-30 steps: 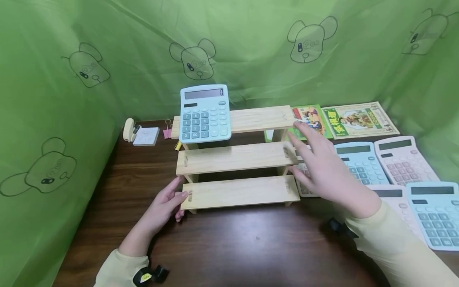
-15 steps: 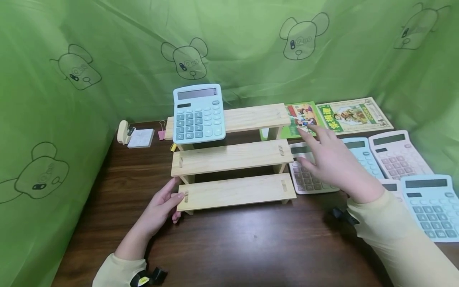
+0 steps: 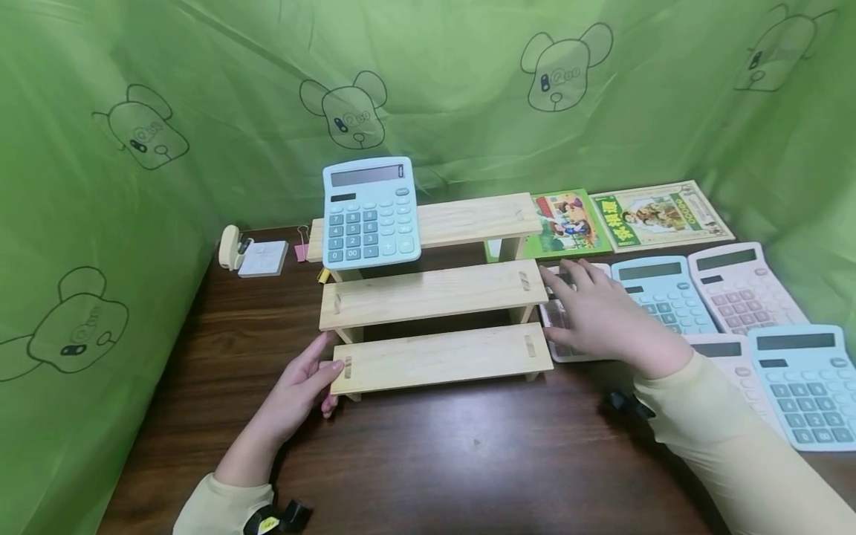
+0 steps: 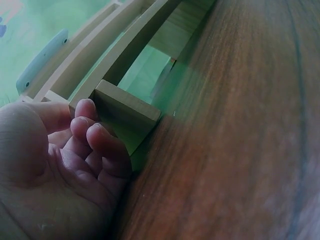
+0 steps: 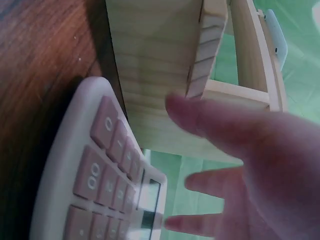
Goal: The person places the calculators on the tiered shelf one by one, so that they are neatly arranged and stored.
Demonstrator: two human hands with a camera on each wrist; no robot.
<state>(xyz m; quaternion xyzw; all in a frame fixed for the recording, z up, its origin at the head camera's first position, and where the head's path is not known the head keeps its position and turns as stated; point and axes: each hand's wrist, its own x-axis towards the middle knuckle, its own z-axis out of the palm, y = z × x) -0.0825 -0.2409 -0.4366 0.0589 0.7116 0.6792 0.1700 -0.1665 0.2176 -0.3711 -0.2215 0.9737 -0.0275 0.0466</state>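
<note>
- Head view: three-tier wooden stand (image 3: 435, 296), one, mid-table on a dark wood-grain table (image 3: 468, 453); light blue calculator (image 3: 371, 212) set on the left part of its top tier.
- Left hand (image 3: 301, 386): thumb over the left end of the lowest board (image 3: 441, 358), fingers bent below the edge, pinching that end.
- Right hand (image 3: 595, 316): fingers spread, at the stand's right end, above a pink-keyed calculator (image 3: 557, 315).
- Left wrist view: fingers curled close by the end support (image 4: 127, 102) under that board.
- Right wrist view: thumb and fingers apart, nothing gripped; thumb by the board's end, contact cannot be told.
- Handling, by judgement: stiff, fairly light, dry-grained, not slippery; top calculator probably loose and apt to slide on a tilt. Hold: both board ends, kept level.
</note>
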